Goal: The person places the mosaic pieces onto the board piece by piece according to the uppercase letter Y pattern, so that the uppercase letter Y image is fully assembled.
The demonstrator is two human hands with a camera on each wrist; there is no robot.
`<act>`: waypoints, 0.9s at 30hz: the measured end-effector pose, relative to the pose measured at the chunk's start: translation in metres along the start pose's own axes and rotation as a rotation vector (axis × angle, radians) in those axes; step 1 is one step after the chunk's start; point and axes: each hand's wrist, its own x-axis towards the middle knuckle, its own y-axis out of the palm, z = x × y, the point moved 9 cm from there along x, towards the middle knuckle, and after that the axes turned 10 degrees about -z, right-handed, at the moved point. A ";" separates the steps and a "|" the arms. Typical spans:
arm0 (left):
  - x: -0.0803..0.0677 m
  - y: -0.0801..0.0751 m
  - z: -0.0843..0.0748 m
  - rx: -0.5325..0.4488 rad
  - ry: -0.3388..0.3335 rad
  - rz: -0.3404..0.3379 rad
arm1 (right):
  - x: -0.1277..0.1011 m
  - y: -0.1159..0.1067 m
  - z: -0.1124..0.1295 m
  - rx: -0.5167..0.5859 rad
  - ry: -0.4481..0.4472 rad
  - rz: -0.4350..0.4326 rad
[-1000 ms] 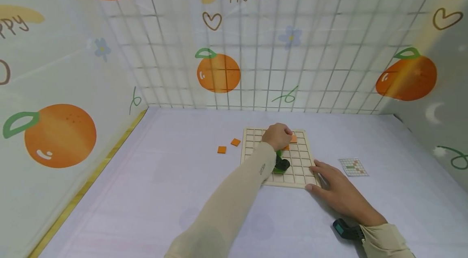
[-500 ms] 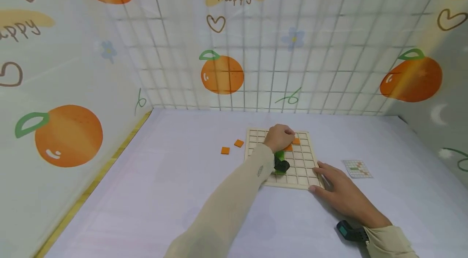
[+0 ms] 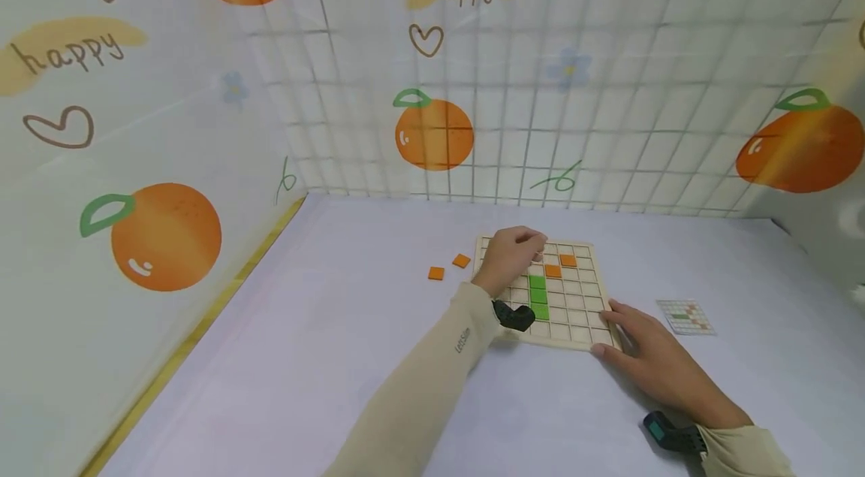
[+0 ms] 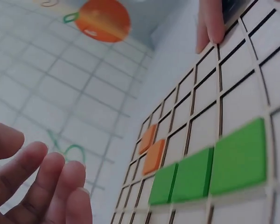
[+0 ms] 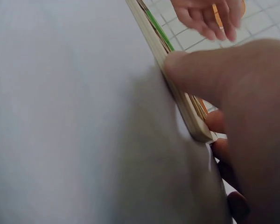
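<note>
Head view, nearest first: right hand (image 3: pixel 649 360) lay flat on the pale table cover (image 3: pixel 304 387) at the near right corner of the wooden grid board (image 3: pixel 574 312), fingers straight, thumb (image 5: pixel 196 74) pressed against the board's near edge, seemingly to keep it from sliding. Gripped nothing. Right wrist view showed that thumb tight on the layered edge, other fingers partly under or beside the corner; cannot tell which. Farther in, left hand (image 3: pixel 511 255) hovered over the board's far left part, fingers (image 4: pixel 42 186) loosely curled and apart, holding nothing visible, just left of the coloured squares. Three green tiles (image 3: pixel 538 295) sat in a column of cells running from the middle toward the near edge, touching end to end in neighbouring cells. Two orange tiles (image 3: pixel 560 266) sat beyond them, stepped diagonally toward the far right corner. Two loose orange tiles (image 3: pixel 449 267) lay on the cover just off the board's far left edge, near the left hand, probably a ready supply. Small pattern card (image 3: pixel 685 315) lay to the right of the board, apart from it, likely as a reference. Beyond, wire mesh wall (image 3: pixel 541 124) with orange-print backdrop.
</note>
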 end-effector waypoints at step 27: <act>-0.037 -0.130 0.037 0.013 -0.124 -0.245 | 0.000 -0.001 0.001 0.023 -0.029 0.004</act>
